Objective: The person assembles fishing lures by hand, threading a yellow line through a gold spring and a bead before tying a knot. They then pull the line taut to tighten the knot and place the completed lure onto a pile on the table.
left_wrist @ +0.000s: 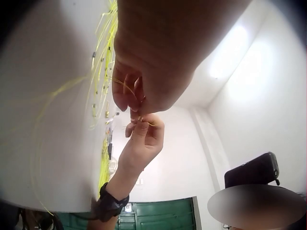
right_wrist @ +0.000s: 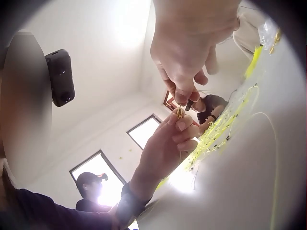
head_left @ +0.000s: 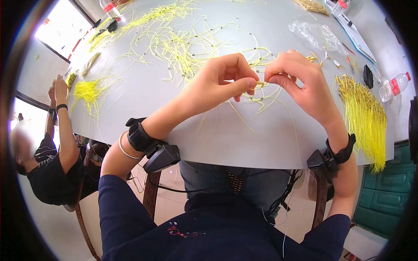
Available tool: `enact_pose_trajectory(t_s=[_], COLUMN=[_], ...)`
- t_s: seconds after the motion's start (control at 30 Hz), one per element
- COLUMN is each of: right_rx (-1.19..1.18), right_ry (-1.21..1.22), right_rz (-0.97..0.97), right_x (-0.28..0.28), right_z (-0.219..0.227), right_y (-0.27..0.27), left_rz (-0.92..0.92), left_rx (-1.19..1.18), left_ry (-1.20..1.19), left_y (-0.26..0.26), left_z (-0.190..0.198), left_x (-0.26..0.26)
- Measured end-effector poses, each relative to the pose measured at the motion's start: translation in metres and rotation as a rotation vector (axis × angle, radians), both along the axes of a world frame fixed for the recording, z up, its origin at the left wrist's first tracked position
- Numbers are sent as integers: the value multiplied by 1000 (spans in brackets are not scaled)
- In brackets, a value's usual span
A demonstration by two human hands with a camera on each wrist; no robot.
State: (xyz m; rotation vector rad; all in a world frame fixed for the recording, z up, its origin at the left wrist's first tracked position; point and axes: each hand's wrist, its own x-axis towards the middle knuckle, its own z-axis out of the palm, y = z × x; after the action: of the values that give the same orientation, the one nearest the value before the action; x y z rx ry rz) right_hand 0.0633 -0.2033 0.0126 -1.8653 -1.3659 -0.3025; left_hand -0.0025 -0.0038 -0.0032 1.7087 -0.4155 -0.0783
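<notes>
Between thumb and fingers, my left hand (head_left: 230,80) pinches a small gold-coloured coil (head_left: 260,84), which also shows upright at the fingertips in the right wrist view (right_wrist: 180,113). My right hand (head_left: 300,78) is at the coil's other end, thumb and forefinger pinching a thin yellow line (left_wrist: 152,124) there. The pinched end itself is hidden by the fingertips. Loose yellow lines with small dark beads (head_left: 261,99) trail on the grey table (head_left: 209,143) below the hands.
A tangle of yellow lines (head_left: 183,48) spreads beyond the hands. A bundle of gold-topped yellow lines (head_left: 363,117) hangs over the right edge. Nearby are a bottle (head_left: 395,87), a clear plastic bag (head_left: 315,35) and a clipboard (head_left: 355,37). Another person (head_left: 56,165) works at left.
</notes>
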Motion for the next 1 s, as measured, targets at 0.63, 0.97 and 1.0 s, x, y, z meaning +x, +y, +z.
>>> enact_pose_trajectory(t_s=[0.63,0.97,1.0], right_rx=[35,74,33], right_ry=[645,762,741], right_rz=[312,214,139], right_x=[7,8,9], right_z=[-13,-18,-17], right_y=[-1,3,2], left_rz=[-225,-559,-559], left_rx=[-49,41,41], left_ry=[-67,107,108], left_y=[0,-1,-1], left_z=[2,15,14], left_x=[-4,-11,-11])
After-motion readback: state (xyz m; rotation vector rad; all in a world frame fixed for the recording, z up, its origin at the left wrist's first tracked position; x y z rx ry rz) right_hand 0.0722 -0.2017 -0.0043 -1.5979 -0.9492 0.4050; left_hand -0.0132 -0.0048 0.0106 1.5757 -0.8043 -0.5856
